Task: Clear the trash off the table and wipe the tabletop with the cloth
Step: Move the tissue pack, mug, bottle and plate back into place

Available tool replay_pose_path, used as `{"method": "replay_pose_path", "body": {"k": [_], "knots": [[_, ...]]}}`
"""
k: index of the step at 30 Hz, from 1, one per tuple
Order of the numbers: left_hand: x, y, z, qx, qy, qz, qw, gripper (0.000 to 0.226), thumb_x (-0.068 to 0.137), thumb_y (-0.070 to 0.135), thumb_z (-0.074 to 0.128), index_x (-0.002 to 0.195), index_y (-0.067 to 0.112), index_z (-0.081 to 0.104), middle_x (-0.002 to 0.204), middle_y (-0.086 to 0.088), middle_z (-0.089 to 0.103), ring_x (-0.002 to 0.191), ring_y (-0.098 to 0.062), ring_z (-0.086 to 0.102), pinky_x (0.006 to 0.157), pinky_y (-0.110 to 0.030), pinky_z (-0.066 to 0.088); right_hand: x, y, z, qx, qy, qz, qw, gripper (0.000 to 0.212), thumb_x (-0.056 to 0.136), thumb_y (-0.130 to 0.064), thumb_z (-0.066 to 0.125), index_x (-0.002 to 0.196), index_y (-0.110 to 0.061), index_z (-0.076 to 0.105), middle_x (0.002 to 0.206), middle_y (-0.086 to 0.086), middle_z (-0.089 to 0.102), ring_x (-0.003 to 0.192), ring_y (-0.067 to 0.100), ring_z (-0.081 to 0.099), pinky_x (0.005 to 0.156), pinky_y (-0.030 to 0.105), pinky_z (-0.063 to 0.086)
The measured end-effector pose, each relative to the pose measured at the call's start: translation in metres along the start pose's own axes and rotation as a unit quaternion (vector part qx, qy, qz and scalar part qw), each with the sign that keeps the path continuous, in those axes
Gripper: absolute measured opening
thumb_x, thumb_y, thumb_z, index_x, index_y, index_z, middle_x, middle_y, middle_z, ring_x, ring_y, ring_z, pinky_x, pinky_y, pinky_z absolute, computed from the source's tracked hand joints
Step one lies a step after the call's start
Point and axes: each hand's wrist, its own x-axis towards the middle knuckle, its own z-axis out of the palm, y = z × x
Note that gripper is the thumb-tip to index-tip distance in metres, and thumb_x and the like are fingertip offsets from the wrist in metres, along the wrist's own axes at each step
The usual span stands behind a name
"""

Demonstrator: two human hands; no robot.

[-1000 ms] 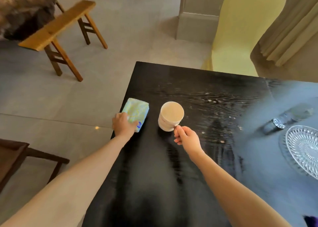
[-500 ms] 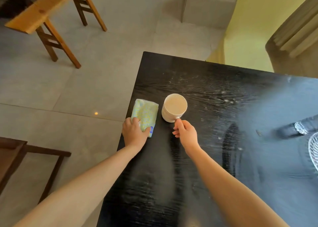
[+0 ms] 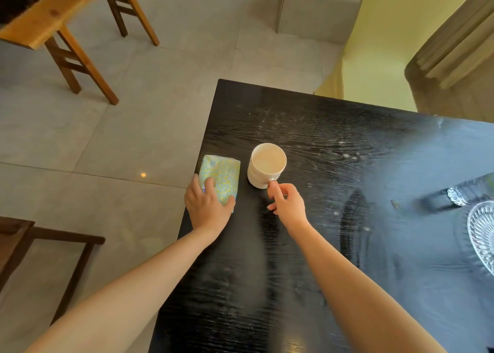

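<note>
A tissue pack (image 3: 220, 177) lies at the bench's (image 3: 307, 245) left edge, a cup (image 3: 266, 165) just right of it, a glass dish (image 3: 482, 236) at the right edge

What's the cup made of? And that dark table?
The cup looks like glazed ceramic: white, smooth, thick-rimmed. The table looks like black-stained wood with a slight gloss, since raised grain lines run across it; it might be veneer.
</note>
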Motion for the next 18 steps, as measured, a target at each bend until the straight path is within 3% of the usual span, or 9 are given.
{"method": "replay_pose_path", "body": {"k": [3,7,11,14,15,18], "knots": [[0.006,0.008,-0.014,0.04,0.003,0.057,0.998,0.06,0.076,0.034,0.068,0.125,0.005,0.049,0.137,-0.017,0.045,0.126,-0.038,0.039,0.105,-0.052,0.03,-0.005,-0.008,-0.016,-0.01,-0.01,-0.018,1.0,0.036,0.093,-0.048,0.043,0.087,-0.015,0.057,0.087,0.003,0.061,0.073,0.019,0.063,0.072,0.036,0.053],[0.012,0.033,-0.042,0.045,-0.03,0.148,0.987,0.046,0.083,0.025,0.061,0.124,0.007,0.053,0.131,-0.013,0.05,0.125,-0.032,0.041,0.104,-0.042,0.031,0.004,-0.004,-0.051,-0.111,-0.072,0.017,0.991,0.044,0.093,-0.055,0.036,0.105,-0.015,0.05,0.098,0.004,0.059,0.096,0.026,0.061,0.083,0.039,0.047],[0.012,0.071,-0.063,0.023,-0.187,0.168,0.968,0.034,0.09,0.025,0.055,0.122,0.015,0.054,0.126,-0.005,0.057,0.117,-0.024,0.05,0.095,-0.036,0.042,0.009,-0.002,-0.095,-0.251,-0.135,0.039,0.958,0.052,0.094,-0.05,0.04,0.121,-0.007,0.05,0.104,0.006,0.059,0.097,0.024,0.055,0.083,0.034,0.041],[0.004,0.107,-0.07,0.034,-0.298,0.165,0.94,0.017,0.09,0.026,0.049,0.098,0.016,0.06,0.104,-0.003,0.064,0.091,-0.022,0.059,0.076,-0.033,0.047,0.008,-0.003,-0.136,-0.346,-0.199,0.036,0.916,0.057,0.096,-0.047,0.039,0.123,0.0,0.054,0.11,0.013,0.063,0.103,0.029,0.057,0.087,0.035,0.041],[0.0,0.12,-0.07,0.054,-0.328,0.175,0.927,0.021,0.09,0.028,0.048,0.097,0.015,0.063,0.1,-0.002,0.065,0.087,-0.022,0.059,0.075,-0.032,0.046,0.007,-0.004,-0.15,-0.366,-0.215,0.037,0.905,0.057,0.096,-0.048,0.037,0.124,-0.002,0.054,0.112,0.011,0.062,0.105,0.027,0.056,0.089,0.034,0.041],[-0.01,0.165,-0.07,0.14,-0.391,0.198,0.888,0.035,0.093,0.035,0.046,0.121,0.017,0.057,0.108,0.0,0.064,0.095,-0.022,0.061,0.083,-0.029,0.046,-0.001,-0.011,-0.193,-0.419,-0.25,0.045,0.872,0.058,0.097,-0.05,0.033,0.133,-0.007,0.05,0.137,0.01,0.053,0.127,0.027,0.047,0.103,0.037,0.036]]}}
